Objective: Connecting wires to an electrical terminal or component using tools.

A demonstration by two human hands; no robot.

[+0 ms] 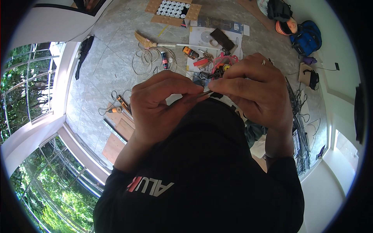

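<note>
My left hand (153,105) and my right hand (260,91) meet in front of my black shirt, each closed in a pinch. Between their fingertips is a small thin dark strip (210,92), too small to name. The left thumb and forefinger hold one end, and the right fingertips close over the other. Just beyond the hands, hand tools, a red item (201,62) and a pink bag (226,59) lie on a printed cardboard sheet (197,35). They are partly hidden by my right hand.
On the tiled floor are a carton (157,19) of white cylinders, a broom (144,40), coiled cable (144,62) and a tube (164,61). A level (123,104) and boards (116,136) lie left. Cable bundles (301,128) and a blue backpack (307,39) line the right wall.
</note>
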